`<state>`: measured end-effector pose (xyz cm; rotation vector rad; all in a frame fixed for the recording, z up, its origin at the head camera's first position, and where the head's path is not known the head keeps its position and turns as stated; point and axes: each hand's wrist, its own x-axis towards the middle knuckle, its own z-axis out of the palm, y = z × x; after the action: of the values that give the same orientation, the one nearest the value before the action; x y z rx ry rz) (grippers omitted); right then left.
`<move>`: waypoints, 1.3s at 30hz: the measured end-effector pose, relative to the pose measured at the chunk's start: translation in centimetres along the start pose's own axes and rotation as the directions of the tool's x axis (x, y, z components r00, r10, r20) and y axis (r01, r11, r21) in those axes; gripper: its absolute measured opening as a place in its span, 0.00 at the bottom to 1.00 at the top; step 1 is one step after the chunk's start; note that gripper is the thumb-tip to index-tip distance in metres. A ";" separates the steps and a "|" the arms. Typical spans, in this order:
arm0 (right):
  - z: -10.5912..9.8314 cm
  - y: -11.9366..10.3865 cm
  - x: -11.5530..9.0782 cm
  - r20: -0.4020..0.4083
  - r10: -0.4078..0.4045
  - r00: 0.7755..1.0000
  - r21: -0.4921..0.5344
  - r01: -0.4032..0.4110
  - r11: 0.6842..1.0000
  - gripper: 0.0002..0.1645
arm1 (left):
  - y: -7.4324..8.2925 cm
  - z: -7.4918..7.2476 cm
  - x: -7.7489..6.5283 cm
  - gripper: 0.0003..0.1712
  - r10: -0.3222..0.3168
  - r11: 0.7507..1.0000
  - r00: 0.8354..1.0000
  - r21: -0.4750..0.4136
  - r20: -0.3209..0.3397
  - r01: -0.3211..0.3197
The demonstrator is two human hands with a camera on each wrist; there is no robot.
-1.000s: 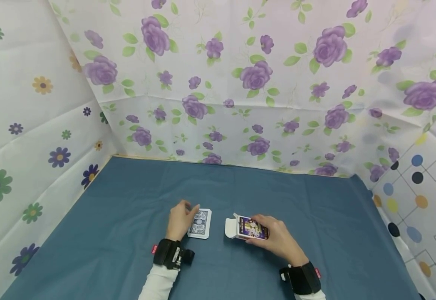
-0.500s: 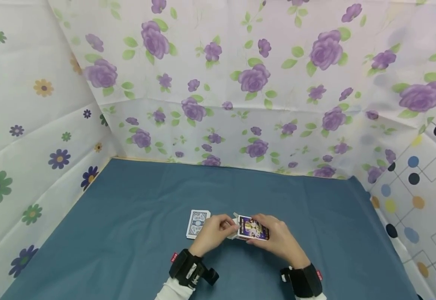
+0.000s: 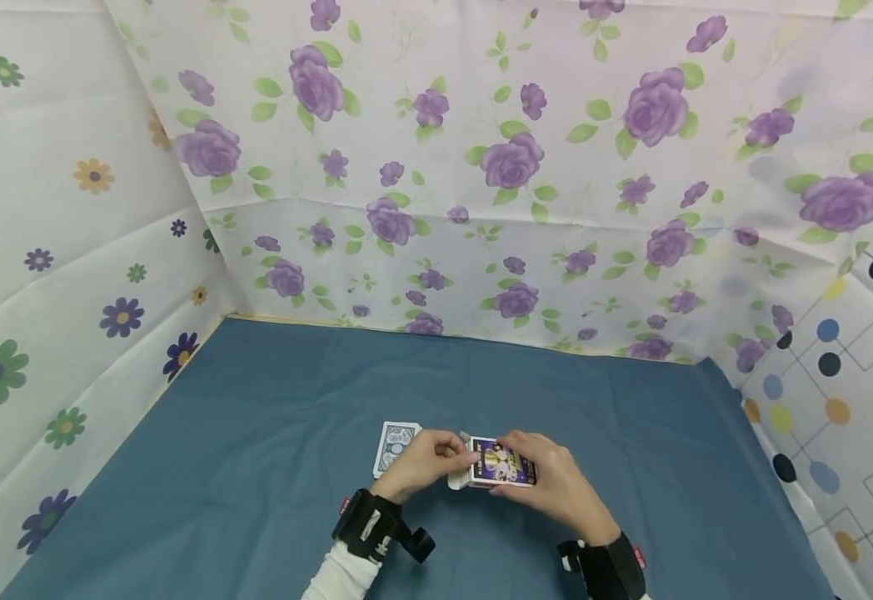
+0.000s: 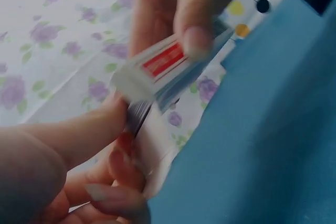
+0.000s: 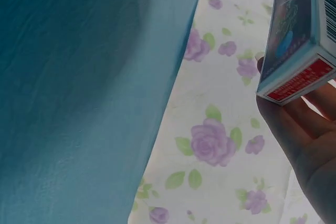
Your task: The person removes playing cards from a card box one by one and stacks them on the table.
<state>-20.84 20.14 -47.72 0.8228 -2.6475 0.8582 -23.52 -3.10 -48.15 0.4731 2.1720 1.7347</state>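
Note:
My right hand [image 3: 564,483] grips a purple-fronted playing card box [image 3: 502,463] between thumb and fingers, its flap end turned left. Just off that open end, my left hand [image 3: 429,462] has thumb and index finger at the mouth. In the left wrist view the left thumb and index finger [image 4: 123,163] pinch the edges of playing cards [image 4: 138,115] in the box, with the white flap [image 4: 156,150] hanging below. A stack of blue-backed cards [image 3: 395,443] lies face down beside the left hand, partly covered by it. The right wrist view shows the box's barcode [image 5: 331,17] side.
A blue cloth [image 3: 271,475] covers the table. Flowered sheets [image 3: 436,167] hang behind and at the left, and a dotted sheet [image 3: 841,400] at the right. Each wrist wears a black camera strap [image 3: 367,523].
My left hand has left the card stack and moved right to the box mouth, where it pinches cards. The right hand still holds the box, shifted slightly left and down.

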 end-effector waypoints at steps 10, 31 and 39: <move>-0.2 -0.3 0.0 -0.012 -0.019 1.000 -0.008 0.018 1.000 0.36 | -0.9 -0.8 0.6 0.16 -0.027 0.997 0.996 -0.073 0.089 0.033; -0.4 0.2 -0.1 0.004 0.040 0.999 0.018 -0.040 0.999 0.36 | -0.7 -2.5 0.2 0.15 -0.046 0.998 0.991 -0.030 0.126 0.050; -0.4 0.2 0.0 -0.008 0.028 1.000 0.019 -0.028 0.999 0.35 | -0.5 -2.5 0.1 0.18 -0.031 0.996 0.988 -0.077 0.151 0.043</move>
<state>-20.93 20.53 -47.55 0.7863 -2.6540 0.8923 -24.78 -5.31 -48.15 0.5217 1.9878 1.7014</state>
